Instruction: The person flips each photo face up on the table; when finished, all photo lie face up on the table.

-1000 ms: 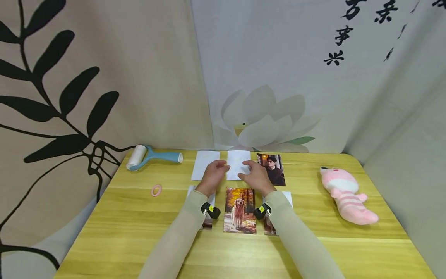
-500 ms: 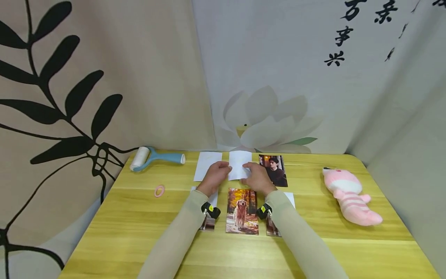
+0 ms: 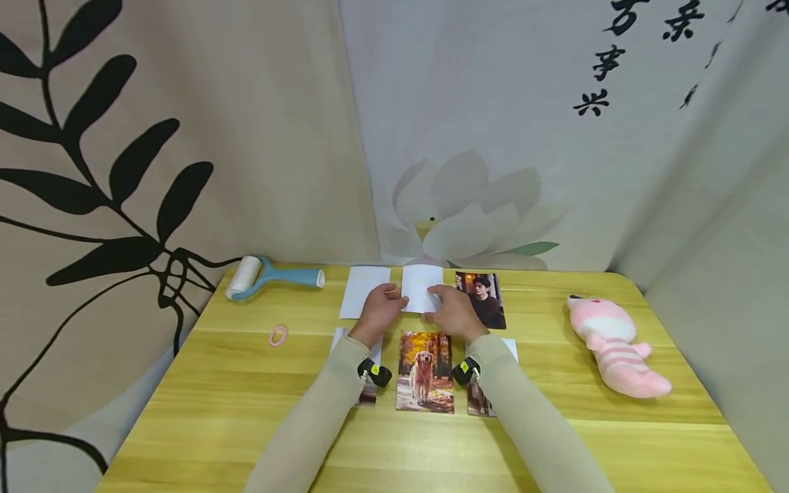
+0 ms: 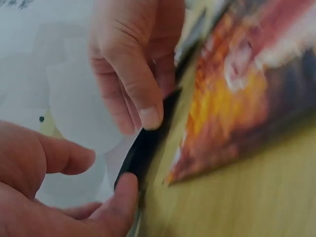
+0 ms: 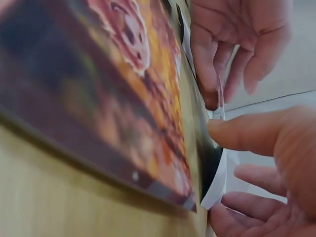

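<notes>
A photo card (image 3: 422,284), white back up, stands at the middle of the far row with its near edge raised. Its dark underside shows in both wrist views. My left hand (image 3: 380,311) holds its left near corner, a fingertip at the edge in the left wrist view. My right hand (image 3: 456,313) pinches the right near corner between thumb (image 5: 229,132) and fingers. Just nearer me lies a golden retriever photo (image 3: 424,373), face up. Left of the held card is another white card (image 3: 364,291); to its right, a portrait photo (image 3: 490,308), partly behind my right hand.
My forearms partly cover more cards and photos in the near row, with a photo (image 3: 368,394) on the left and one (image 3: 479,398) on the right. A blue-handled lint roller (image 3: 277,276), pink ring (image 3: 278,335) and pink plush toy (image 3: 616,349) lie on the wooden table (image 3: 216,424).
The near edge of the middle white-backed photo card has come up off the table. My fingers have closed in on its corners; the other things lie as before.
</notes>
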Tool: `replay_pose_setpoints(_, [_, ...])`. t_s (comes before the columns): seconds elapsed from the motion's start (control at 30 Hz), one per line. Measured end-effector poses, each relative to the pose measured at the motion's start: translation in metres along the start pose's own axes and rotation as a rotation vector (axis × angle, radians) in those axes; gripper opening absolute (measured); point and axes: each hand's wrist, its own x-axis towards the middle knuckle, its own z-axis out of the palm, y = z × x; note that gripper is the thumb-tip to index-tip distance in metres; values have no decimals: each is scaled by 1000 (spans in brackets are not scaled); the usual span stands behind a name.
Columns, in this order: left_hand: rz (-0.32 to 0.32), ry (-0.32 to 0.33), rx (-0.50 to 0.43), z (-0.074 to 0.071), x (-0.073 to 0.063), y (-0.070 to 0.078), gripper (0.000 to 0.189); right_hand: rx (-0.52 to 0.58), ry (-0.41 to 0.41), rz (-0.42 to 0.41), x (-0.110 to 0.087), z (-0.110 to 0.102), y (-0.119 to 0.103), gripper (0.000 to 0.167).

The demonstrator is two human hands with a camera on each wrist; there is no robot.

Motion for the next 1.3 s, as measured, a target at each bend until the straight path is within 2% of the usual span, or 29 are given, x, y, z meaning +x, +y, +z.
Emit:
replay_pose_setpoints(0.13, [-96,-34,-191,1,3,-6,56,20,1,-10,1,1,-1,63])
replay_pose_setpoints(0.23, [-112,-34,-265,1,5,-10,50,27,0,-19,1,3,-2,62])
replay_pose_setpoints(0.37, [-99,-30,-291,0,6,-13,43,34,-1,-25,1,4,-3,63])
replay_pose_setpoints(0.67, [-110,-49,-315,-3,3,-11,44,37,-11,-18,-3,1,-6,61])
replay_pose_setpoints(1.03, [-28,-121,-394,1,-2,3,46,202,101,-13,-11,-4,-18,40])
replay_pose_setpoints(1.3, [40,-190,-346,1,-13,11,38,337,117,11,-18,-5,-27,37])
